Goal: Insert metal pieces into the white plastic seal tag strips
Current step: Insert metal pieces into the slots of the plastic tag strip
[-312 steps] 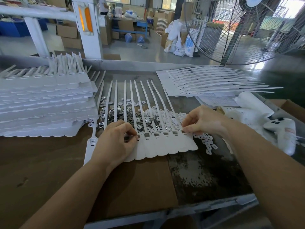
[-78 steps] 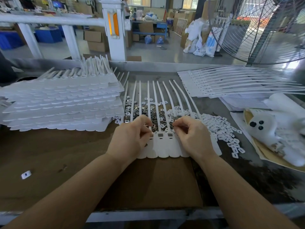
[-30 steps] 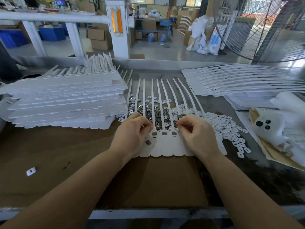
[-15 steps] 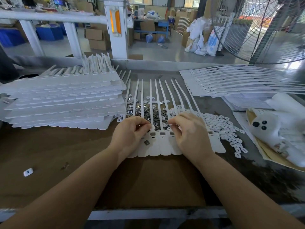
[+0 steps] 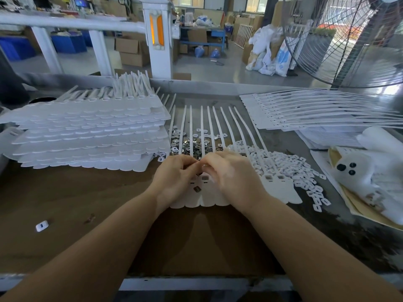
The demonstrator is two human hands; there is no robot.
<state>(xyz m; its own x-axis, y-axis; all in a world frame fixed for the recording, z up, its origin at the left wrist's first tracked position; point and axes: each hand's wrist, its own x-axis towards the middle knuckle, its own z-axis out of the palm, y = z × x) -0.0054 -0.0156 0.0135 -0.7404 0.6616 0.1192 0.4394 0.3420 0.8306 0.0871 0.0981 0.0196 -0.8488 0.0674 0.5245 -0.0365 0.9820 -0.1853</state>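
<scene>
The sheet of white seal tag strips point(image 5: 281, 189) lies flat under both hands, its tails running away from them, with a loose metal piece point(image 5: 197, 189) on it just below the fingertips. The left hand point(image 5: 174, 177) and right hand point(image 5: 233, 177) meet with curled fingers, pinching something too small to tell. Metal pieces point(image 5: 187, 147) lie heaped just beyond the hands, white caps point(image 5: 290, 166) right of the right hand, and stacked tag sheets point(image 5: 87, 136) left of the left.
</scene>
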